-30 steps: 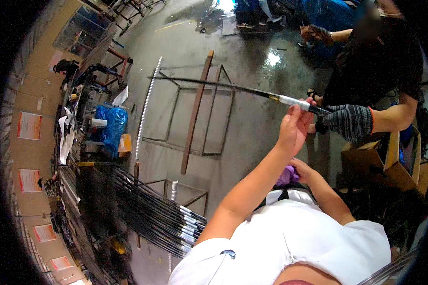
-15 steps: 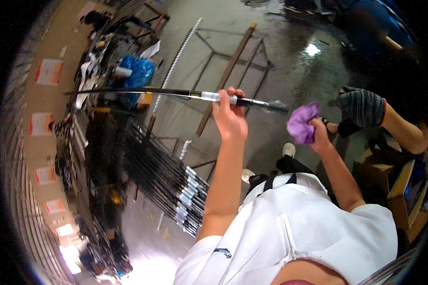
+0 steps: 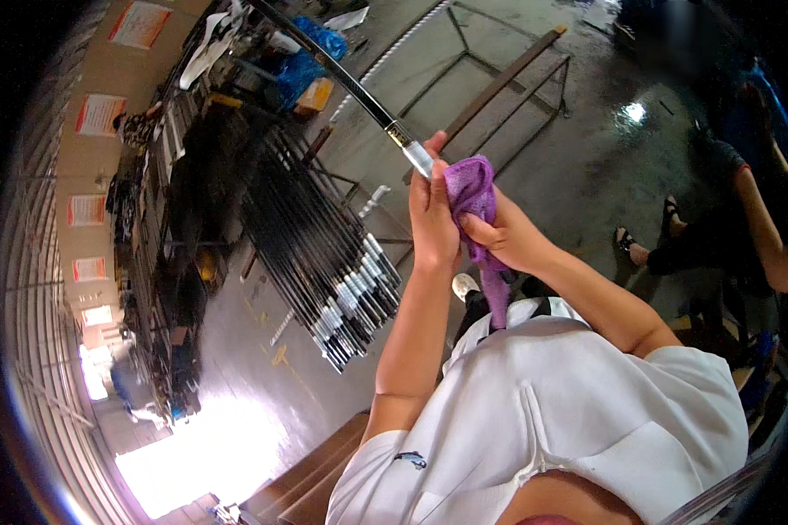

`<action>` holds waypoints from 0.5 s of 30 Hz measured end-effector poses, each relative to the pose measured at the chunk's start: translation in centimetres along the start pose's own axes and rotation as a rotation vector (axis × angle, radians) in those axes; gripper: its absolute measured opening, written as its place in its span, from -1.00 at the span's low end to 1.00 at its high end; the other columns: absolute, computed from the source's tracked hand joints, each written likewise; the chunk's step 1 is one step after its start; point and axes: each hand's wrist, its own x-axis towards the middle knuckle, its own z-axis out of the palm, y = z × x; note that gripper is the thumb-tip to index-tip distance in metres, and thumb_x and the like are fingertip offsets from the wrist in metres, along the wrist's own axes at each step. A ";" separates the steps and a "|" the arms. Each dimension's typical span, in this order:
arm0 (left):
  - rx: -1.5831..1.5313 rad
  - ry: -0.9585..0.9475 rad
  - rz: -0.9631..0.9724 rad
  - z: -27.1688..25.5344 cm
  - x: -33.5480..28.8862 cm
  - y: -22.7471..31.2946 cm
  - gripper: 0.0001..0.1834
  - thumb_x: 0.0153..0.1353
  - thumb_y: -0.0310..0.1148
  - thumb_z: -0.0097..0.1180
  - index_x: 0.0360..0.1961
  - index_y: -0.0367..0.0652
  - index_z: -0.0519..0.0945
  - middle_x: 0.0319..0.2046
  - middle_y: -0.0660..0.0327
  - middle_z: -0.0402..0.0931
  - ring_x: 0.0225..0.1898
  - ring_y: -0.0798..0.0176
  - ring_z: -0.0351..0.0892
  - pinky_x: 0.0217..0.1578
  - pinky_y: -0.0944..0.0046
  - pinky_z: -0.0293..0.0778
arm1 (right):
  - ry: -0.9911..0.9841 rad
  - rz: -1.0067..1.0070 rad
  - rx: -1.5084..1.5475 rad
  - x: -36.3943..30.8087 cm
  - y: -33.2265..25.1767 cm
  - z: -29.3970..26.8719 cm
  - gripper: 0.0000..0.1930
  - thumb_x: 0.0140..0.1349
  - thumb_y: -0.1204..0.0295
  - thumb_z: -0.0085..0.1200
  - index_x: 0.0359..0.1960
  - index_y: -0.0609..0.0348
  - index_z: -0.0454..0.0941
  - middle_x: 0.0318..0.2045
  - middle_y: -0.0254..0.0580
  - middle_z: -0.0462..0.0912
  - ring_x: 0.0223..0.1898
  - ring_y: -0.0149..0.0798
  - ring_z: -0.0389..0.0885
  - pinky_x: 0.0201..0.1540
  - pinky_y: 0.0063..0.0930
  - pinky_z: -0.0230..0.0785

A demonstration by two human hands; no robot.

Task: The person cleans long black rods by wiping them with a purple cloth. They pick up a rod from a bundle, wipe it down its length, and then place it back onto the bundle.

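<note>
A black fishing rod (image 3: 355,87) with a silver band near its handle end slants from the upper left down to my hands. My left hand (image 3: 432,219) is closed round it just below the silver band. My right hand (image 3: 497,241) presses a purple cloth (image 3: 471,182) against the rod's lower end, right beside my left hand. A tail of the cloth hangs down toward my waist. The cloth and my fingers hide the rod's handle.
Many similar black rods (image 3: 311,254) with silver bands lie side by side on a rack to the left. Ahead stands a metal frame (image 3: 508,79) with a wooden bar. A co-worker's arm (image 3: 757,219) is at the right. A blue plastic bag (image 3: 311,52) lies beyond the rods.
My right hand has brought the purple cloth leftward onto the rod's handle end. The rod has tilted, its far end swinging up and away. The co-worker's gloved hand has drawn back.
</note>
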 end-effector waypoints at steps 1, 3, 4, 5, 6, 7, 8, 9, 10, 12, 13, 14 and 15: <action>-0.026 0.031 0.027 -0.3 0.2 0.4 -0.54 0.27 -0.13 -0.17 0.08 -0.20 0.26 -0.10 0.15 0.40 -0.08 0.31 0.42 -0.04 0.35 0.34 | -0.028 0.067 -0.081 -0.1 -0.1 0.4 -0.55 0.11 0.37 0.00 0.03 0.20 0.23 -0.25 -0.17 0.47 -0.24 -0.37 0.41 -0.13 -0.49 0.29; -0.079 0.146 0.054 -1.1 0.4 1.7 -0.70 0.27 -0.15 -0.17 -0.21 -0.19 0.31 -0.13 0.04 0.42 -0.15 0.13 0.50 -0.09 0.17 0.42 | -0.079 0.201 -0.249 -0.8 0.1 0.0 -0.59 0.12 0.36 0.00 0.00 0.21 0.27 -0.27 -0.18 0.48 -0.24 -0.38 0.40 -0.12 -0.47 0.29; -0.170 0.161 0.029 -1.9 1.0 2.6 -0.72 0.27 -0.15 -0.17 -0.27 -0.17 0.29 -0.15 0.03 0.42 -0.19 0.09 0.52 -0.13 0.12 0.44 | -0.146 0.257 -0.266 -1.6 1.4 -0.9 -0.61 0.13 0.35 -0.03 -0.03 0.24 0.31 -0.24 -0.18 0.49 -0.22 -0.36 0.43 -0.09 -0.44 0.29; -0.264 0.175 0.011 -2.7 1.3 3.8 -0.73 0.27 -0.15 -0.17 -0.34 -0.15 0.27 -0.17 0.02 0.42 -0.23 0.06 0.54 -0.17 0.07 0.47 | -0.146 0.308 -0.159 -3.1 4.6 -2.7 -0.61 0.13 0.32 -0.05 -0.02 0.24 0.32 -0.24 -0.17 0.50 -0.20 -0.35 0.45 -0.07 -0.43 0.29; -0.102 0.212 -0.047 -4.0 1.5 4.7 -0.69 0.28 -0.15 -0.20 -0.37 -0.21 0.24 -0.38 0.08 0.45 -0.51 0.15 0.54 -0.41 0.16 0.55 | -0.145 0.355 -0.056 -4.6 8.8 -5.0 -0.60 0.14 0.30 -0.06 -0.02 0.23 0.32 -0.23 -0.16 0.51 -0.18 -0.34 0.46 -0.06 -0.42 0.30; -0.114 0.169 -0.014 -5.0 1.8 5.1 -0.71 0.29 -0.15 -0.22 -0.38 -0.16 0.19 -0.61 0.20 0.34 -0.70 0.29 0.39 -0.59 0.25 0.48 | -0.094 0.399 0.085 -4.4 9.2 -5.5 -0.60 0.14 0.28 -0.08 -0.02 0.22 0.33 -0.22 -0.15 0.52 -0.17 -0.32 0.47 -0.05 -0.41 0.30; -0.072 0.177 -0.012 -5.8 1.8 5.7 -0.73 0.29 -0.17 -0.21 -0.38 -0.15 0.19 -0.64 0.23 0.29 -0.72 0.33 0.34 -0.65 0.28 0.42 | -0.035 0.439 0.228 -4.0 8.2 -5.1 -0.60 0.14 0.26 -0.09 -0.02 0.21 0.34 -0.21 -0.15 0.52 -0.16 -0.31 0.48 -0.03 -0.40 0.30; -0.029 0.184 -0.012 -6.3 1.6 6.1 -0.75 0.29 -0.19 -0.19 -0.39 -0.14 0.20 -0.68 0.26 0.24 -0.74 0.37 0.29 -0.70 0.31 0.36 | 0.087 0.465 0.408 -3.4 6.2 -5.6 -0.60 0.14 0.25 -0.11 -0.02 0.19 0.35 -0.20 -0.15 0.53 -0.14 -0.30 0.48 -0.02 -0.40 0.30; 0.118 0.199 -0.037 -6.6 1.1 6.2 -0.77 0.28 -0.21 -0.17 -0.38 -0.14 0.20 -0.67 0.26 0.25 -0.74 0.39 0.29 -0.71 0.32 0.33 | 0.209 0.489 0.593 -2.4 4.3 -5.4 -0.60 0.15 0.23 -0.13 -0.02 0.18 0.36 -0.19 -0.15 0.53 -0.13 -0.29 0.49 0.00 -0.39 0.29; 0.466 0.217 -0.146 -5.3 0.1 5.3 -0.79 0.24 -0.28 -0.09 -0.32 -0.17 0.23 -0.61 0.21 0.32 -0.66 0.33 0.36 -0.62 0.22 0.35 | 0.124 0.362 0.625 0.6 2.3 -5.6 -0.62 0.16 0.20 -0.16 -0.06 0.13 0.39 -0.20 -0.24 0.53 -0.17 -0.35 0.48 -0.01 -0.39 0.28; 0.874 0.218 0.044 -6.2 -0.4 2.2 -0.75 0.20 -0.29 -0.05 -0.26 -0.21 0.24 -0.54 0.08 0.40 -0.56 0.10 0.45 -0.48 0.10 0.39 | 0.124 0.289 0.573 2.0 0.9 -3.8 -0.63 0.16 0.20 -0.17 -0.08 0.14 0.39 -0.23 -0.28 0.53 -0.21 -0.37 0.48 -0.03 -0.40 0.28; 0.993 0.180 0.017 -4.3 -1.3 1.9 -0.71 0.15 -0.29 -0.04 -0.20 -0.23 0.26 -0.39 -0.06 0.44 -0.38 -0.14 0.47 -0.36 0.02 0.38 | 0.080 0.277 0.471 3.5 1.0 -2.5 -0.67 0.15 0.25 -0.11 -0.10 0.13 0.39 -0.28 -0.31 0.52 -0.25 -0.38 0.47 -0.06 -0.42 0.28; 0.940 0.216 0.014 -4.4 -2.6 -1.7 -0.70 0.19 -0.24 -0.08 -0.18 -0.24 0.30 -0.37 0.00 0.45 -0.35 -0.01 0.48 -0.35 0.10 0.39 | 0.031 0.266 0.364 4.9 0.9 -0.5 -0.71 0.13 0.30 -0.04 -0.13 0.12 0.39 -0.32 -0.34 0.51 -0.28 -0.40 0.45 -0.08 -0.43 0.28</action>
